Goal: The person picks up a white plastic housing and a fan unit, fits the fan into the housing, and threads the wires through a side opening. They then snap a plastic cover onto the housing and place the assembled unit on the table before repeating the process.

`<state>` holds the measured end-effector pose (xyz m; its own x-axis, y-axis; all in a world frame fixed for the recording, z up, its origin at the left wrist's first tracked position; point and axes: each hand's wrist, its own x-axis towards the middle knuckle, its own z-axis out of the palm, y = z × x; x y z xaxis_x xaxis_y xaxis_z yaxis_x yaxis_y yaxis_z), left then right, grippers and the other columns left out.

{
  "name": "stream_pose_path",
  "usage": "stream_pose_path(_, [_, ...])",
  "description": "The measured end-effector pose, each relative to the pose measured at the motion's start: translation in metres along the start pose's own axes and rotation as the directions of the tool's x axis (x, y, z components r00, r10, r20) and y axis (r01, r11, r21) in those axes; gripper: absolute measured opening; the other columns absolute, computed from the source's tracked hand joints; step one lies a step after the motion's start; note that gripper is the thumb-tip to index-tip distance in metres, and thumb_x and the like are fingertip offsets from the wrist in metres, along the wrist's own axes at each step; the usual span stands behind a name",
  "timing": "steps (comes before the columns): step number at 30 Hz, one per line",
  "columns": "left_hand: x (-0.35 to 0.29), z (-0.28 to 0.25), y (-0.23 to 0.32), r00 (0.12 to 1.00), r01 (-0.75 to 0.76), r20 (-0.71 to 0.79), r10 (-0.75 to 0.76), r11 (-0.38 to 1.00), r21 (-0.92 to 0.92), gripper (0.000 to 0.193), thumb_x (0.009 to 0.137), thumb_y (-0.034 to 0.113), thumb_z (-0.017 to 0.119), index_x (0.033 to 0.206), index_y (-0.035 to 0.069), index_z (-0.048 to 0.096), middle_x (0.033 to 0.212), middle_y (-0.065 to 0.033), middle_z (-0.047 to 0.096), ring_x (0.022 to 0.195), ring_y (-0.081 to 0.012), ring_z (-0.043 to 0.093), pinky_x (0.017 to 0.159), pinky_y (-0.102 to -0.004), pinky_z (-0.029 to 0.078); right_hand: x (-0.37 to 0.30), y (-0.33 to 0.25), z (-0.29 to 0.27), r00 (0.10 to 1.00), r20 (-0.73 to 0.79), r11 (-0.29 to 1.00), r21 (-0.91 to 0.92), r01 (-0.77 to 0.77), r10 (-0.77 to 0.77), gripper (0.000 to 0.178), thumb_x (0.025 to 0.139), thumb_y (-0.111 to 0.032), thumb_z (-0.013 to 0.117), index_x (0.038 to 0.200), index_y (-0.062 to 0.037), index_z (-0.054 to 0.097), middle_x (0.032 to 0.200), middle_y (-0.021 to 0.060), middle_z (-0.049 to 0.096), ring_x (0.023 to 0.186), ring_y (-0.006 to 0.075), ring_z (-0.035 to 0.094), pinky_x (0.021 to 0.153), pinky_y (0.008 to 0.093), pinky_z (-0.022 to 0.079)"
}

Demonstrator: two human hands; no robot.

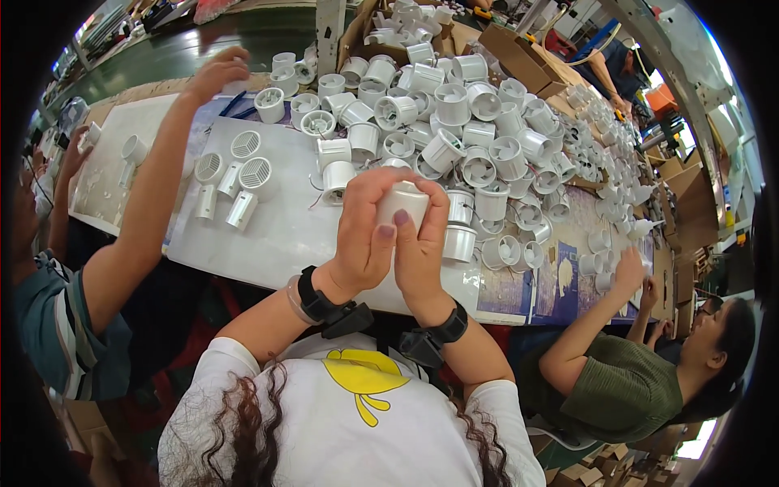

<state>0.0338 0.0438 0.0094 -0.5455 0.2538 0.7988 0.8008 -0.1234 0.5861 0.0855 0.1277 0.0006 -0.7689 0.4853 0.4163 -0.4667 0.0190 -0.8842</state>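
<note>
Both my hands are wrapped round a white plastic cylindrical fan housing (402, 206), held up above the front of the table. My left hand (363, 231) grips its left side and my right hand (423, 247) its right side, with both thumbs pressed against the near face. The fingers cover much of it, so its far side is hidden. Just beyond my hands lies a large heap of similar white housings (445, 151), many with fan blades and thin wires showing. To the left, three white pieces with round slatted grilles and short tubes (242, 209) lie on the white sheet.
The white work sheet (284, 252) covers the table. A person on the left stretches an arm (146, 195) over it toward the housings. On the right, a person in a green top (625, 373) handles parts. Cardboard boxes (519, 57) and a metal post (329, 36) stand behind.
</note>
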Motion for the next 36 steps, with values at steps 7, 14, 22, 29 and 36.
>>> stream_pose_path(7, [-0.014,-0.006,-0.012,0.891,0.346,-0.087,-0.446,0.789,-0.507,0.054,0.089,0.02,0.059,0.135,0.003,0.036,0.14,-0.0162,0.039,0.129,-0.026,0.038,0.111,-0.0386,0.025,0.025,-0.011,-0.019,0.992,-0.09,0.878,0.478,-0.033,0.086,0.033,0.101,-0.026,0.04,0.13,-0.0118,0.04,0.137,0.0149,0.046,0.124,0.0256,0.047,0.106,0.0421,0.037])
stream_pose_path(14, [-0.008,0.003,-0.007,0.8,0.465,0.288,-0.526,0.24,-0.852,0.042,0.085,0.012,0.06,0.123,0.006,0.044,0.147,-0.0133,0.032,0.132,-0.0235,0.036,0.11,-0.037,0.028,0.011,-0.005,-0.014,0.923,0.25,0.783,0.491,-0.382,0.294,0.036,0.101,-0.03,0.039,0.134,-0.0138,0.038,0.138,0.0156,0.046,0.125,0.0285,0.046,0.108,0.0445,0.037])
stream_pose_path(22, [-0.012,0.007,-0.002,0.834,0.455,0.152,-0.531,0.505,-0.734,0.038,0.081,0.007,0.061,0.117,0.007,0.046,0.149,-0.0136,0.03,0.131,-0.0213,0.036,0.107,-0.0362,0.032,0.001,0.009,-0.002,0.987,0.153,0.944,0.318,-0.092,0.045,0.027,0.101,-0.029,0.043,0.125,-0.015,0.043,0.141,0.0175,0.042,0.128,0.029,0.043,0.108,0.0428,0.036])
stream_pose_path(29, [-0.01,-0.004,-0.029,0.97,0.237,0.155,-0.186,0.862,-0.447,0.048,0.078,0.013,0.071,0.12,0.008,0.047,0.15,-0.0132,0.026,0.133,-0.0239,0.036,0.105,-0.0366,0.034,0.01,-0.007,-0.017,0.941,0.294,0.884,0.378,-0.276,0.168,0.024,0.095,-0.022,0.051,0.117,-0.0123,0.046,0.139,0.0198,0.044,0.123,0.0287,0.049,0.106,0.0413,0.038])
stream_pose_path(36, [0.007,-0.047,-0.005,0.79,0.509,0.59,-0.165,0.712,-0.483,0.066,0.077,0.032,0.076,0.132,0.011,0.047,0.141,-0.0132,0.042,0.121,-0.0239,0.049,0.105,-0.0408,0.037,0.033,-0.041,-0.073,0.924,0.348,0.981,0.05,-0.186,0.158,0.04,0.077,0.0,0.057,0.116,-0.0073,0.048,0.122,0.0134,0.055,0.111,0.0231,0.055,0.099,0.0345,0.043])
